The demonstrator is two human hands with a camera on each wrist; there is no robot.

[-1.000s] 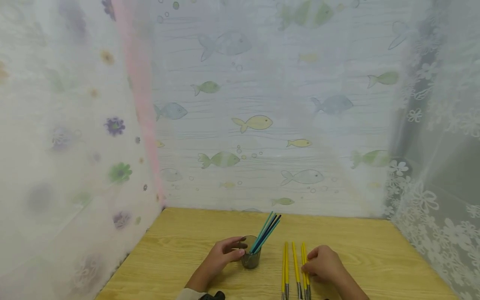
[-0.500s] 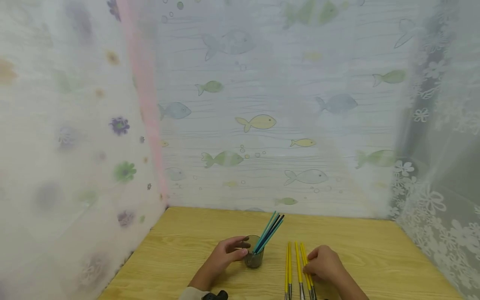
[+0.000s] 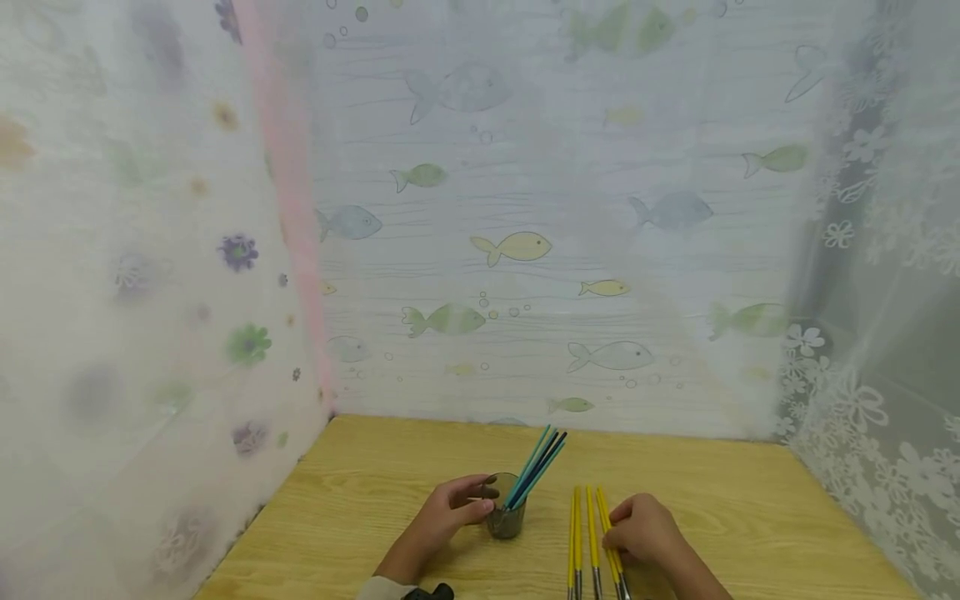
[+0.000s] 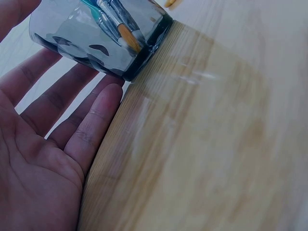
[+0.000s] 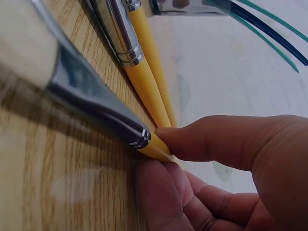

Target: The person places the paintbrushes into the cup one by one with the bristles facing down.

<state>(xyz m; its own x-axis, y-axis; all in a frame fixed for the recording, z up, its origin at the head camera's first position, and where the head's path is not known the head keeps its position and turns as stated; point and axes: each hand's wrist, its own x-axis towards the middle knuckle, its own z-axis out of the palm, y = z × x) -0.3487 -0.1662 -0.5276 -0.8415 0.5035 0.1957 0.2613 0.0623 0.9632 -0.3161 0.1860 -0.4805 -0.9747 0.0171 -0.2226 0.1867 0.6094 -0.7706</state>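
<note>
Fingers and thumb of the right hand [image 3: 643, 532] pinch the handle of a yellow paintbrush [image 5: 98, 114] just past its metal ferrule, low against the wooden table [image 3: 375, 500]. In the right wrist view the thumb lies on top of the yellow handle and the curled fingers close under it, with the pale bristles and dark ferrule stretching away from the hand. That brush is the rightmost of 4 yellow-handled brushes [image 3: 585, 537] lying side by side on the table, running from near the person toward the back wall.

Left of them stands a small clear glass cup [image 3: 506, 515] holding several teal and dark blue brushes [image 3: 536, 465] that lean to the right. The left hand [image 3: 450, 515] rests beside the cup with its fingers bent loosely toward the glass; in the left wrist view the palm is spread and the fingertips lie right at the cup's side, not wrapped around it.

Sheer curtains [image 3: 517, 250] printed with fish and flowers enclose the table.
</note>
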